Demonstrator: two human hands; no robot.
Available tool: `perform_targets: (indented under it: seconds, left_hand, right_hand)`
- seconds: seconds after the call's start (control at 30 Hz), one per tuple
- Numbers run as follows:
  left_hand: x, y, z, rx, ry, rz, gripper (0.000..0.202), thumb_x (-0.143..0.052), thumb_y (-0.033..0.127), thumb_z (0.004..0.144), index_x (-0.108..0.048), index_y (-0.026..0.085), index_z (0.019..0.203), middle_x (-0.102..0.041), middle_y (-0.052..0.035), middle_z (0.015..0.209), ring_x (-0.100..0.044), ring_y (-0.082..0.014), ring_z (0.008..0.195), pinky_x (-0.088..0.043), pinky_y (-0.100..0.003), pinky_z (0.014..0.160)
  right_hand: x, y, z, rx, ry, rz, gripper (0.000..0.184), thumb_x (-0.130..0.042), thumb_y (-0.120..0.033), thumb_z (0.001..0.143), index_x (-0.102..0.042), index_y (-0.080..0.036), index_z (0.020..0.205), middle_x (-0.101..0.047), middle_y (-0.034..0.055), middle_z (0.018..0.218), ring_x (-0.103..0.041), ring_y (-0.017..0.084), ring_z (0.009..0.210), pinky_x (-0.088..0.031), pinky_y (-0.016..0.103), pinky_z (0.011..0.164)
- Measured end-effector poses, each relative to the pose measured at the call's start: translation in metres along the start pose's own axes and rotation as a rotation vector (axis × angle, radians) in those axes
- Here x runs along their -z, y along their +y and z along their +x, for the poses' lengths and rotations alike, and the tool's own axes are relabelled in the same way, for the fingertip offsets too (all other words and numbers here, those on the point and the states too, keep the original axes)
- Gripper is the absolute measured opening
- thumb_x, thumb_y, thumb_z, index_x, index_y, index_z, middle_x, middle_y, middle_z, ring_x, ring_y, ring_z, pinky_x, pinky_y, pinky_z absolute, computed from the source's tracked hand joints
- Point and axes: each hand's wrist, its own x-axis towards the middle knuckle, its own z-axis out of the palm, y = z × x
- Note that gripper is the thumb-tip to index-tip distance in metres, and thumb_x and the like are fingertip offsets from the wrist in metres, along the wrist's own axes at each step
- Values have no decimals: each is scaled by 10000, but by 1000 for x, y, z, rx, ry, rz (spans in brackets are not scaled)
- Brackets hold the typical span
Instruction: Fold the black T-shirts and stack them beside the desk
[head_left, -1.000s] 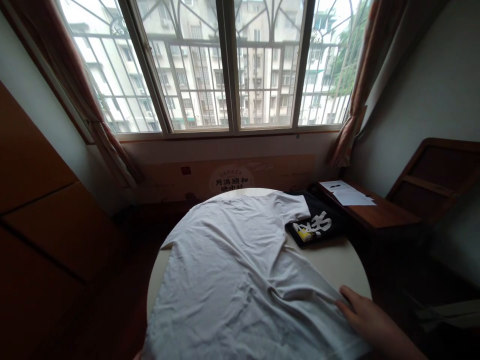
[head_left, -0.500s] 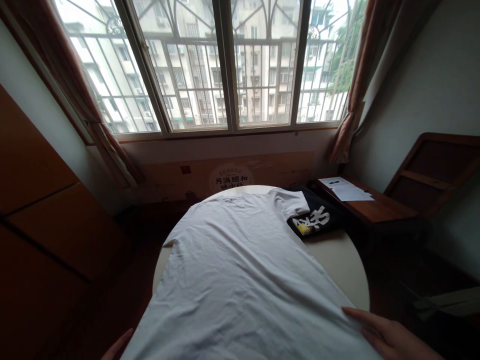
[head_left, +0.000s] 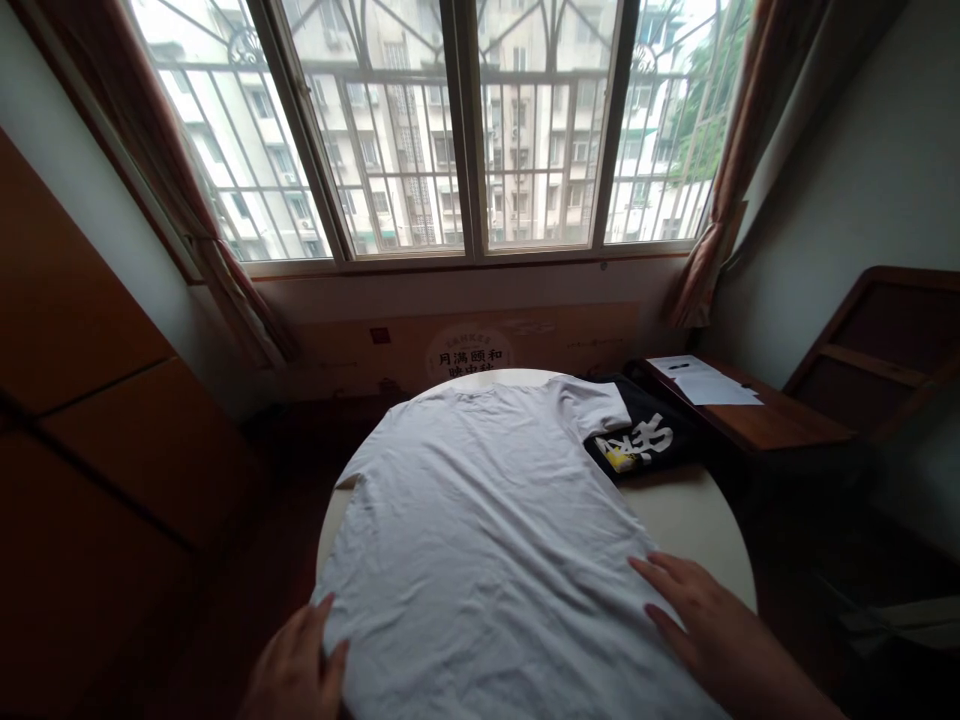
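A white short-sleeved T-shirt [head_left: 480, 520] lies spread, lightly wrinkled, over a round white table [head_left: 716, 525], its neck end toward the window and its lower part running out at the bottom of the view. My left hand [head_left: 296, 660] rests at the shirt's left edge, thumb and fingers apart. On the right edge, my right hand [head_left: 694, 605] touches the cloth with its fingers spread. Beneath the shirt's right sleeve sits a folded black garment [head_left: 645, 445] with white and yellow print.
A barred window [head_left: 472, 130] fills the far side, with tied curtains at both ends. On the right, a wooden stand [head_left: 795, 425] carries white papers [head_left: 705, 380] beside a wooden chair back [head_left: 885, 340]. An orange-brown cabinet [head_left: 82, 330] stands at left.
Both hands have come farther up into view along the shirt's sides, away from me. My right hand also shifted left. The whole scene sits slightly farther right in the view.
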Motion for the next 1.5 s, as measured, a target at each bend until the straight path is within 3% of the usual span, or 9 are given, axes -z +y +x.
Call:
perform_targets:
  seconds: [0.1,0.17,0.27,0.47,0.77,1.0,1.17,1.33,1.5]
  left_hand:
    - [-5,79,29,-319,-193,26,552,-406,418,913,-659,187,1346,-557,-122,1498,-451,-303,1442,-378,-462,1192]
    - [-14,121,42,-416,-287,56,573,-397,388,955,-586,148,1439,-471,-136,1564,-384,-300,1485,-344,-474,1210]
    - [-35,153,46,-476,-343,93,619,-462,376,958,-474,137,1529,-367,-158,1617,-310,-334,1515,-304,-525,1219]
    - [-63,145,24,-487,-358,122,621,-443,437,995,-385,234,1579,-296,-126,1639,-280,-361,1522,-256,-581,1225]
    - [-67,135,24,-477,-403,89,642,-460,469,995,-280,303,1588,-219,-103,1648,-250,-397,1523,-225,-661,1207]
    - [-57,138,24,-376,-521,102,680,-466,497,962,-266,352,1596,-210,-117,1654,-209,-452,1517,-177,-815,1108]
    - [-47,177,73,-217,-545,171,701,-479,453,925,-370,254,1588,-225,-175,1663,-175,-442,1533,-184,-762,1135]
    - [-85,214,150,-429,-468,62,711,-402,535,981,-356,177,1594,-219,-187,1674,-153,-347,1563,-112,-590,1243]
    - [-114,207,215,-466,-409,99,693,-374,539,1005,-341,180,1596,-237,-183,1673,-183,-342,1557,-142,-579,1238]
  right_hand:
    - [-8,-53,40,303,-173,111,557,-531,-334,961,-496,-323,1517,-430,55,1602,-407,299,1475,-368,481,1205]
    - [-19,-78,69,481,-305,140,634,-566,-329,947,-423,-298,1563,-347,65,1645,-301,303,1527,-286,503,1241]
    - [-40,-93,114,591,-398,109,699,-584,-411,946,-381,-220,1586,-309,139,1652,-235,347,1543,-178,577,1250]
    - [-70,-85,201,552,-338,4,680,-418,-566,1010,-317,-264,1610,-224,120,1684,-144,331,1568,-64,587,1246]
    - [-78,-65,339,141,-212,-153,666,-291,-572,1035,-255,-268,1627,-157,75,1711,-106,293,1573,-49,535,1239]
    - [-78,-37,399,-96,-151,-174,696,-207,-525,1052,-185,-152,1639,-136,154,1705,-116,347,1558,-81,582,1218]
    - [-77,-29,410,-140,-146,-188,709,-185,-519,1053,-156,-123,1641,-124,168,1704,-108,347,1557,-69,561,1224]
    - [-76,-44,401,-107,-87,-202,667,-269,-433,1048,-201,-119,1632,-116,162,1707,-51,348,1565,-2,553,1227]
    - [-96,-71,375,183,-76,-121,736,-371,-462,1013,-199,-101,1631,-126,145,1708,-79,310,1572,-49,451,1249]
